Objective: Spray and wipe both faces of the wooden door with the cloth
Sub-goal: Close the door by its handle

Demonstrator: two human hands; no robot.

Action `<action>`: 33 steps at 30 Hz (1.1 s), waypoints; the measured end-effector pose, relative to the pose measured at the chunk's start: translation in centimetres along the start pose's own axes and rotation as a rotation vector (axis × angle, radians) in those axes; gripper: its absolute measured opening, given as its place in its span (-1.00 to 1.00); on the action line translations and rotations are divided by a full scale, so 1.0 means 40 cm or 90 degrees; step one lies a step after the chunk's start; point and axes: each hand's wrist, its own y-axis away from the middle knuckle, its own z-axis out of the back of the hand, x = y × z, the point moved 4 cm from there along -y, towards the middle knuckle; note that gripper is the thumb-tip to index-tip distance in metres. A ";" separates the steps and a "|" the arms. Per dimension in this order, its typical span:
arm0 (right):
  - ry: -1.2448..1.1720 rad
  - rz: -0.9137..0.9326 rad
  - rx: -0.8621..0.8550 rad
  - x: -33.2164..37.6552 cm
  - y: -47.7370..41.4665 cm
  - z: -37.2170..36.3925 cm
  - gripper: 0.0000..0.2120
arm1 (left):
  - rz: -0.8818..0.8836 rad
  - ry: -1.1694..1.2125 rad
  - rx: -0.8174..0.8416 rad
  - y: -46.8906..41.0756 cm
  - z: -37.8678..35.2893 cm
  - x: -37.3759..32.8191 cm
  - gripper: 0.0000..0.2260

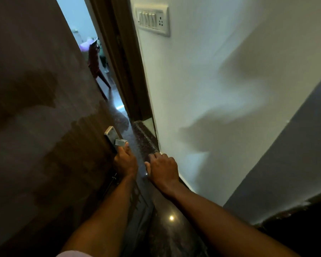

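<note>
Where the door (44, 108) stands: upright and ajar, left of both hands.
Left hand (125, 161): nearer, fingers curled round the handle (120, 142).
Right hand (162, 168): loosely curled, holding nothing.
Cloth: unseen.

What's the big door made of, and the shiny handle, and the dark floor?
The door looks like wood or wood veneer: brown, with streaky vertical grain and a dull sheen. The handle, gripped by the left hand, looks like brushed metal: silver-grey, with flat, sharp edges. The floor looks like polished stone, maybe granite: dark, speckled, mirroring a light spot.
</note>
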 end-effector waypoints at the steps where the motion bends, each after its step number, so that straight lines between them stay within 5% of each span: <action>1: 0.007 -0.007 0.003 -0.015 0.024 0.003 -0.77 | -0.001 0.003 0.003 0.024 -0.009 0.001 -0.64; 13: 0.007 -0.059 0.046 -0.092 0.204 0.084 -0.70 | -0.091 0.009 0.098 0.211 -0.047 -0.102 -0.49; 19: 0.018 -0.147 0.129 -0.125 0.392 0.127 -0.70 | -0.167 0.004 0.115 0.367 -0.006 -0.128 -0.62; 33: 0.064 -0.286 0.049 -0.220 0.761 0.300 -0.61 | -0.247 0.028 0.172 0.715 0.035 -0.205 -0.57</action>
